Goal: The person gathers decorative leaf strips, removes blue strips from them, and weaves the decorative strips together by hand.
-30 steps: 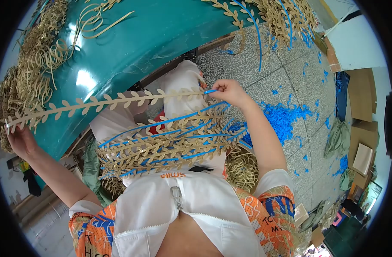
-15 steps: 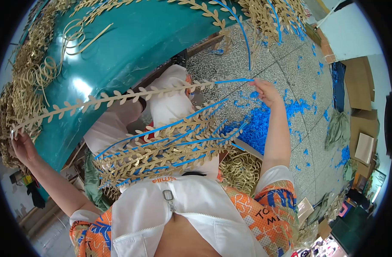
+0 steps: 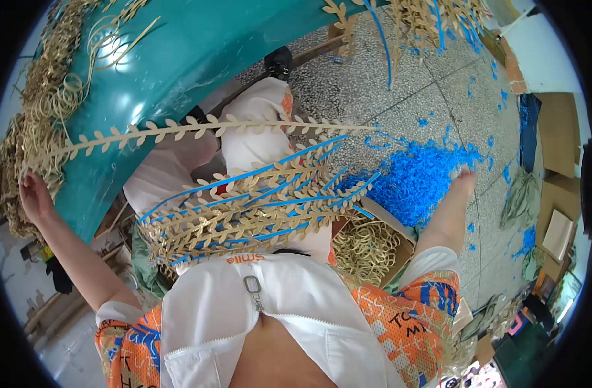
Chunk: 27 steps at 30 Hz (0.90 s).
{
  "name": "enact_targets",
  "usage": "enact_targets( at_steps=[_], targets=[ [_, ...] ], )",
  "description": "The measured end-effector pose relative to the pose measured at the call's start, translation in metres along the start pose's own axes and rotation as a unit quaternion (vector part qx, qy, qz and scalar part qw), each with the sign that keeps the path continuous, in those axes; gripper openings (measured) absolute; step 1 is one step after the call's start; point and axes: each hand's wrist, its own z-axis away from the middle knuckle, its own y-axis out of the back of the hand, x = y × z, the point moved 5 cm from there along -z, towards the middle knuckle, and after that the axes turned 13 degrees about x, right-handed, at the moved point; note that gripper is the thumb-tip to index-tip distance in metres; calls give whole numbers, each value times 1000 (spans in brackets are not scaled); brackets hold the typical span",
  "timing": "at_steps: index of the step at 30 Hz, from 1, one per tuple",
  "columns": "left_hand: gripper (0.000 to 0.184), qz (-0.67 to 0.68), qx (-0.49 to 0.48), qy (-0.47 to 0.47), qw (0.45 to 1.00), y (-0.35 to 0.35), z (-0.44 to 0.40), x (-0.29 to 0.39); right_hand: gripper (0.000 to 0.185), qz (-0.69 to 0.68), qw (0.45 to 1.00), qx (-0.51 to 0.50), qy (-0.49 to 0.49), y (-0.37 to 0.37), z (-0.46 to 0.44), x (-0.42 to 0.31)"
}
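Observation:
My left hand (image 3: 36, 197) is at the far left, fingers closed at one end of a gold leaf trim (image 3: 199, 127). The trim stretches across above my lap, its right end loose and bare of blue backing. Away to the right, my right hand (image 3: 462, 184) is over a pile of blue scraps (image 3: 409, 178). Its fingers are smeared, and I cannot tell whether they hold anything. Across my lap lies a bundle of gold leaf trims (image 3: 244, 213), several with blue strips along them.
A green table (image 3: 173, 71) curves across the top left, with tangled gold trims (image 3: 47, 97) along its left side. More trims (image 3: 431, 22) hang at the top right. A carton (image 3: 399, 236) of gold offcuts (image 3: 367, 249) stands beside my lap. Cardboard boxes (image 3: 558, 139) are at the right.
My right hand has left the trim's right end and moved right and down to the blue pile. The blue strip at that end has come off. My left hand stays at the other end.

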Motion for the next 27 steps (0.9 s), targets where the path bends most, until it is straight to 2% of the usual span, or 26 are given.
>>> enact_targets(
  at_steps=[1, 2, 3, 4, 5, 7, 9, 11, 13, 15, 17, 18, 21, 24, 25, 27],
  targets=[
    [15, -1, 9, -5, 1000, -6, 2, -3, 45, 4, 1000, -7, -1, 2, 19, -8],
    [15, -3, 14, -11, 1000, -9, 3, -3, 52, 229, 971, -55, 31, -2, 42, -18],
    [16, -1, 18, -3, 1000, -11, 2, -3, 59, 439, 890, -101, 65, -6, 82, -27],
    [17, 1, 20, 4, 1000, -15, 2, -3, 63, 584, 773, -151, 196, -10, 112, -24],
    [17, 1, 23, -4, 1000, -22, 2, -5, 67, 692, 619, -162, 335, -14, 143, -21],
    [18, 11, 11, -13, 1000, -38, 11, -14, 63, 663, 431, -310, 528, -31, 208, 4],
    [19, 17, 2, -22, 1000, -57, 22, -22, 51, 554, 457, -551, 426, -36, 295, 18],
    [19, 24, -5, -28, 999, -73, 27, -27, 44, 424, 478, -691, 338, -35, 400, 8],
    [18, 30, -19, -46, 998, -81, 27, -29, 44, 311, 467, -753, 343, -30, 469, 2],
    [17, 34, -21, -67, 997, -86, 24, -28, 46, 260, 456, -770, 364, -30, 502, 0],
    [17, 55, -57, -51, 996, -105, 31, -44, 45, 400, 368, -770, 334, -30, 514, 12],
    [17, 60, -77, -43, 994, -111, 34, -50, 45, 401, 361, -770, 340, -31, 515, 13],
    [16, 84, -123, -17, 989, -128, 44, -66, 35, 292, 355, -774, 435, -40, 517, 11],
    [15, 103, -157, 5, 982, -137, 54, -79, 26, 259, 348, -740, 514, -53, 522, 3],
    [15, 108, -166, 9, 980, -138, 55, -80, 24, 203, 355, -708, 576, -55, 527, -5],
    [16, 116, -186, 29, 975, -134, 54, -82, 23, 142, 352, -672, 636, -57, 532, -14]
  ],
)
